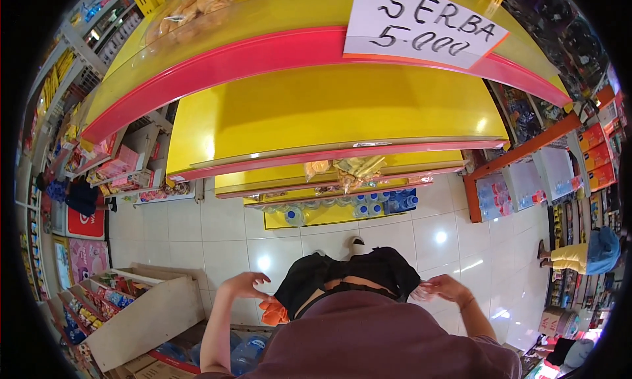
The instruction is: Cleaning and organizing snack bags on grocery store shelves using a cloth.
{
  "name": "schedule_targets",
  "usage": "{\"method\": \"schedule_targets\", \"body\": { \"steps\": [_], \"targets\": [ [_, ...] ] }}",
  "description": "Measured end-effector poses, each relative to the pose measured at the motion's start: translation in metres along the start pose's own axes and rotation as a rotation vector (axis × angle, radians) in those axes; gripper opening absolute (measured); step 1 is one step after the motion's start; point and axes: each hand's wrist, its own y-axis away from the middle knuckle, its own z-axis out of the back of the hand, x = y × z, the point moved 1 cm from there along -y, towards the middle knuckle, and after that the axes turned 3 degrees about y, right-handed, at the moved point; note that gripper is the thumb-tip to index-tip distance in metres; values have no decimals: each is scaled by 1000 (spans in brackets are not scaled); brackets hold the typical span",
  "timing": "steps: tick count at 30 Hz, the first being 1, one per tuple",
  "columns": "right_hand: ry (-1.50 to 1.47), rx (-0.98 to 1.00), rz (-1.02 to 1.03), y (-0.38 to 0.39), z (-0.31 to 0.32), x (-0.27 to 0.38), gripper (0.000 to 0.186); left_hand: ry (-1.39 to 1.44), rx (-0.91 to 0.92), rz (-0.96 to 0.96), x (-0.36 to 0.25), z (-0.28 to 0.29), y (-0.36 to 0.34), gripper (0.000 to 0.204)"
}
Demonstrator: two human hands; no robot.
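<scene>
Now the left hand (245, 287) is beside the left hip, its grip loose with thumb and fingers apart, just above a crumpled orange bundle (274, 312) beside the black garment (306, 274). At the other hip, the right hand (447, 289) has a blurred pale thing (420, 292) at its fingertips; I cannot tell whether that grip is clamped on it. Ahead, snack bags (359, 172) sit along a yellow shelf's (250, 182) front edge, and blue-capped bottles (375, 209) stand toward the bottom shelf's (329, 217) right corner.
</scene>
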Motion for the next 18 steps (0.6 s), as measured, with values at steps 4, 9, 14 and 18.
{"method": "schedule_targets", "body": {
  "steps": [4, 9, 14, 18],
  "targets": [
    [526, 154, 61, 52, 48, 49, 27, -55, -141, -158, -51, 50, 14, 54],
    [239, 391, 297, 86, 27, 145, 34, 98, -105, -682, -174, 73, 8, 52],
    [296, 493, 855, 55, -48, 240, 40, 38, -79, -1133, -272, 64, 13, 82],
    [9, 341, 803, 30, -102, 259, 22, -80, -151, -1273, -313, 53, 4, 106]
  ]
}}
